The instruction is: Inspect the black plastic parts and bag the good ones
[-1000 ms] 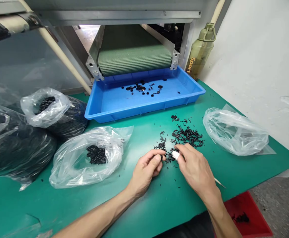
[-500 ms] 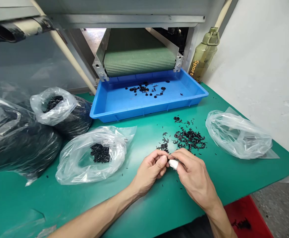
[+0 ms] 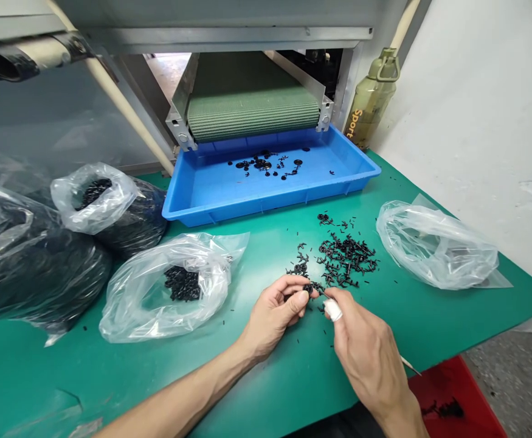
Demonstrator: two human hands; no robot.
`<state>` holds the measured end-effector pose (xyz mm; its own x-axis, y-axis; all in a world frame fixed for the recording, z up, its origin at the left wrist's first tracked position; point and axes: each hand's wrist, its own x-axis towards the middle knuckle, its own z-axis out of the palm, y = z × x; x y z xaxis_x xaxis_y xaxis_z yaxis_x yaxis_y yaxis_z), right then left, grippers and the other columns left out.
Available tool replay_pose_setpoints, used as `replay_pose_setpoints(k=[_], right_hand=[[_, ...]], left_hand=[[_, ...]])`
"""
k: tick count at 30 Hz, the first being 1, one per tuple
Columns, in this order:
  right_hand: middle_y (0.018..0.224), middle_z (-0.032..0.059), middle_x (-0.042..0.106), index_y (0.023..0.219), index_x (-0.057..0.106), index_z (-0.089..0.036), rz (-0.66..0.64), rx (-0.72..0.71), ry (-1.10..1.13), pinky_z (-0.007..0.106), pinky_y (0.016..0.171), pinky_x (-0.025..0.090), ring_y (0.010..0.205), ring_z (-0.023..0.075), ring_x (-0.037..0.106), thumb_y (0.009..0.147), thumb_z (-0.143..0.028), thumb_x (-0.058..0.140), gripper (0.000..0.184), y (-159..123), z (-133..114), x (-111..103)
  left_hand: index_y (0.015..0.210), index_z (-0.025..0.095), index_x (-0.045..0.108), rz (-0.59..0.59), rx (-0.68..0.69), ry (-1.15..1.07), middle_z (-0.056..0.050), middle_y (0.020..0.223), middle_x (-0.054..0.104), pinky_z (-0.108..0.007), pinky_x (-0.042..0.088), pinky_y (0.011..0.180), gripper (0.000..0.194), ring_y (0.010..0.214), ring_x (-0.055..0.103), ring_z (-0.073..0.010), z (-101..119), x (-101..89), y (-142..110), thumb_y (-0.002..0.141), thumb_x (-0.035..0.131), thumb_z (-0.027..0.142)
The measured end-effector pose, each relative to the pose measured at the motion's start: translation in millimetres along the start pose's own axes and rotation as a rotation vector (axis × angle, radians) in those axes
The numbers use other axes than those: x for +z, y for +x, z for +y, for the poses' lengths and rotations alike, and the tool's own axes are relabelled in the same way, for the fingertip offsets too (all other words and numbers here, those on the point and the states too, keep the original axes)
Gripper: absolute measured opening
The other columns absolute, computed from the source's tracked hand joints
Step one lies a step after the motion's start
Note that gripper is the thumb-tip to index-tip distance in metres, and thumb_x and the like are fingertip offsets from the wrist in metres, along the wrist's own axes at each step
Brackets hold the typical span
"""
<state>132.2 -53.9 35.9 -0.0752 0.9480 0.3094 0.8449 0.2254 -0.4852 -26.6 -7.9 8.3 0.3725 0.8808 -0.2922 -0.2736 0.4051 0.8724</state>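
Observation:
My left hand (image 3: 277,310) pinches a small black plastic part (image 3: 308,289) between thumb and fingers, above the green tabletop. Close by on the right is my right hand (image 3: 361,340), its fingers closed, with a white wrap (image 3: 333,309) around one fingertip. A thin pale stick (image 3: 410,365) with a dark point sticks out behind this hand; its middle is hidden in the grip. Just beyond the hands lies a loose pile of small black plastic parts (image 3: 348,255), with tiny black bits scattered around it.
A blue tray (image 3: 266,210) with black parts sits under a green conveyor belt (image 3: 254,115). On the left stand an open plastic bag (image 3: 129,304) and fuller bags (image 3: 33,261). Another clear bag (image 3: 439,249) lies right, near a bottle (image 3: 373,97). A red bin (image 3: 461,395) is below the edge.
My right hand has drawn back to the right, away from my left fingertips, and turned. The pale stick now shows behind it, and the black part in my left hand is more visible.

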Motion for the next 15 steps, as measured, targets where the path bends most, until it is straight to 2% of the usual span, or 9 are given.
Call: replay_pose_setpoints(k=[4,9,13,15], right_hand=[[0.083,0.0064,0.066,0.093,0.057,-0.02,-0.004,-0.049,-0.052,0.028,0.063,0.043,0.075,0.0193,0.063,0.093,-0.015,0.032,0.025,-5,-7,5],[0.087,0.0076,0.065,0.102,0.057,-0.018,0.004,-0.064,-0.106,0.029,0.068,0.042,0.081,0.0197,0.061,0.094,-0.014,0.033,0.026,-3,-9,8],[0.082,0.0068,0.063,0.107,0.057,-0.017,0.02,-0.065,-0.155,0.03,0.068,0.039,0.079,0.0203,0.059,0.095,-0.014,0.034,0.026,-4,-11,13],[0.078,0.0057,0.061,0.104,0.058,-0.017,0.035,-0.051,-0.198,0.03,0.066,0.037,0.075,0.0204,0.058,0.095,-0.014,0.035,0.025,-6,-14,16]], left_hand=[[0.097,0.016,0.059,0.011,0.015,-0.014,-0.005,0.091,0.067,-0.018,0.027,0.048,0.03,0.057,0.044,-0.0051,0,2.5,0,0.078,0.072,0.036],[0.096,0.017,0.06,0.002,0.057,0.054,-0.006,0.095,0.069,-0.019,0.033,0.053,0.025,0.061,0.048,-0.0063,-1,2.8,-2,0.081,0.069,0.034],[0.095,0.017,0.064,0.036,0.133,0.205,-0.006,0.098,0.07,-0.024,0.042,0.07,0.021,0.079,0.057,-0.0129,0,3.9,-3,0.082,0.068,0.032],[0.094,0.018,0.065,0.07,0.155,0.255,-0.005,0.097,0.07,-0.026,0.043,0.078,0.02,0.087,0.059,-0.0155,0,4.4,-4,0.08,0.069,0.031]])
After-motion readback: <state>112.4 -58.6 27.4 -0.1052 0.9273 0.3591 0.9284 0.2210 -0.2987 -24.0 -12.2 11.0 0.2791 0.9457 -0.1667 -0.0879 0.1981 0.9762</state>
